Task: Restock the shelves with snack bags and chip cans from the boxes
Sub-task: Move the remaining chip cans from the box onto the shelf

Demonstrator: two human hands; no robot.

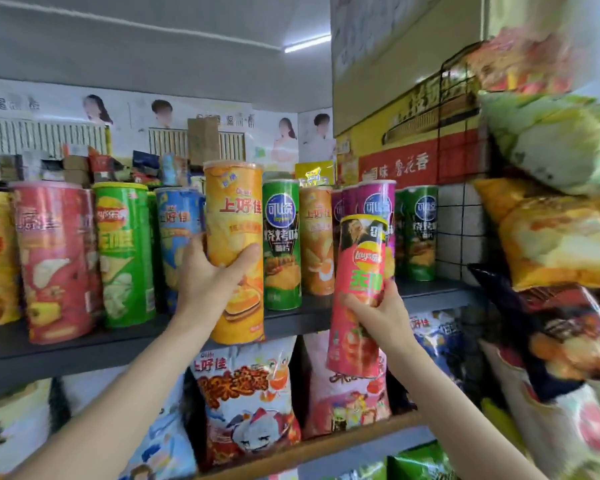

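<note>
My left hand (210, 275) grips a tall orange chip can (234, 216) around its middle, holding it upright at the front edge of the grey shelf (84, 348). My right hand (378, 313) grips a pink chip can (359, 271) near its lower half, upright and in front of the shelf edge, to the right of the orange can. Behind them, several chip cans stand in a row on the shelf: red (58, 258), green (125, 251), blue (177, 230), dark green (280, 244) and purple (378, 202).
Snack bags (243, 403) fill the shelf below. More chip bags (551, 237) hang on a wire rack at the right, close to my right arm. Cardboard boxes (406, 109) sit stacked above the shelf at the upper right.
</note>
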